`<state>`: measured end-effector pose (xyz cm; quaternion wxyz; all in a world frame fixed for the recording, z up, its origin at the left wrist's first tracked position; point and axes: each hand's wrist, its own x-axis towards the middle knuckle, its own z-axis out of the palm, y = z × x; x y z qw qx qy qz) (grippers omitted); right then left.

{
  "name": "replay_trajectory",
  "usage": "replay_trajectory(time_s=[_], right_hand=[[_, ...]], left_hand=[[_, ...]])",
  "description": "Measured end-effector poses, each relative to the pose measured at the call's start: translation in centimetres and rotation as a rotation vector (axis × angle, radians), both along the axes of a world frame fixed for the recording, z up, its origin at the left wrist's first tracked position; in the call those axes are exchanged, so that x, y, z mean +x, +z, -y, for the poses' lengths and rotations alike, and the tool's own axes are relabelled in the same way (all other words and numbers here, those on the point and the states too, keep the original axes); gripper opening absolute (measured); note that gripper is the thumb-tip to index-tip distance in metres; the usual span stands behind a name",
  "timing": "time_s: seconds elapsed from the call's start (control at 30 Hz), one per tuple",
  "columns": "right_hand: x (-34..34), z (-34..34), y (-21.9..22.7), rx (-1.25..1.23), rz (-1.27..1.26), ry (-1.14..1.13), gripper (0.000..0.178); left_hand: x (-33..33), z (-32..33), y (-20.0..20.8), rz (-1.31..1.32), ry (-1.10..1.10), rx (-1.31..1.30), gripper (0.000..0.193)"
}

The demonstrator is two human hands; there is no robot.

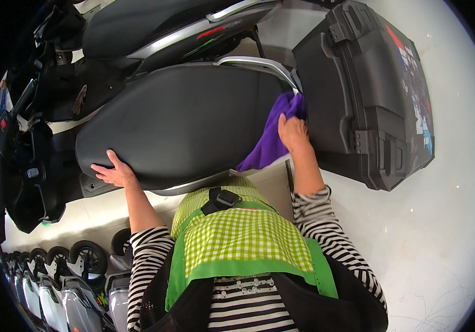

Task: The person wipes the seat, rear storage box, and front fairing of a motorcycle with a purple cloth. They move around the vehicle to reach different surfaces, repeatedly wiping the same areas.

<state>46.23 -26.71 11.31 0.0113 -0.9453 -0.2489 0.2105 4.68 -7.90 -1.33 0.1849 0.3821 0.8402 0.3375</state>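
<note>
A black scooter seat [182,119] stretches across the middle in front of me. My left hand [114,170] rests on the seat's near left edge, fingers spread and nothing in them. At the seat's right end, my right hand [293,133] is closed on a purple cloth [270,143]. The cloth drapes over the rear corner of the seat, against the silver grab rail [265,62], and hangs down its near side. Part of the cloth is bunched under my fingers and hidden.
Right behind the seat sits a large black top box [354,99] with latches and coloured stickers. A second scooter [154,27] stands close on the far side. Handlebars [24,105] are at the left. Several small-wheeled scooters [66,288] line up at the lower left.
</note>
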Motion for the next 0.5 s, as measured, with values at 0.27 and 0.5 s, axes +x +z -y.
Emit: replay_trajectory(time_s=[0.27, 0.5], right_hand=[[-3.0, 2.1, 3.3, -0.11, 0.08, 0.173, 0.055], [-2.1, -3.5, 3.3, 0.457, 0.442, 0.292, 0.044]], left_hand=[[-0.1, 0.2, -0.1, -0.012, 0.0, 0.031, 0.096], [-0.4, 0.1, -1.0, -0.022, -0.006, 0.076, 0.095]])
